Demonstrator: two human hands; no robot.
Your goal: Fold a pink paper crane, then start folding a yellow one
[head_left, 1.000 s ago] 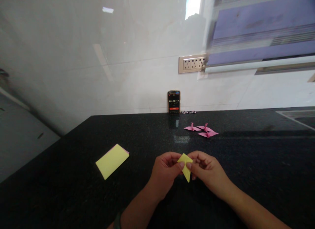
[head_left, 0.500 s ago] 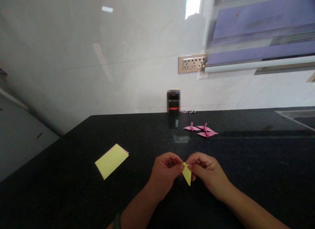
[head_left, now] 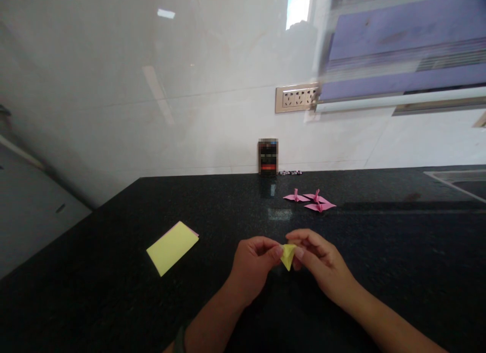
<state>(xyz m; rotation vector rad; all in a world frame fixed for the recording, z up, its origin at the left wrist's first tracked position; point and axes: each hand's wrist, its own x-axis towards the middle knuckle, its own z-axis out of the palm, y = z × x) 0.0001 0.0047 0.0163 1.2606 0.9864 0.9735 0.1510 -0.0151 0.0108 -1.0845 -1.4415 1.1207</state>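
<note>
A small folded piece of yellow origami paper (head_left: 288, 257) is held between both hands above the dark countertop, its point facing down toward me. My left hand (head_left: 255, 264) pinches its left corner between thumb and fingers. On the other side, my right hand (head_left: 321, 262) has its thumb pressed on the paper's right edge, with the fingers curled behind. Beyond the hands lie three pink paper cranes (head_left: 319, 207), close together. To the left rests a small stack of paper sheets (head_left: 172, 249), yellow on top with a pink edge showing.
The black speckled countertop (head_left: 94, 292) meets a pale tiled wall (head_left: 212, 115). A dark upright phone-like object (head_left: 268, 158), blurred out, leans there beside a beaded strand (head_left: 290, 173). A socket panel (head_left: 296, 98) is above; a sink edge (head_left: 455, 183) lies far right.
The yellow paper now looks shorter and wider, its lower point higher than before. My right hand's fingers have lifted and spread slightly, its thumb shifting along the edge.
</note>
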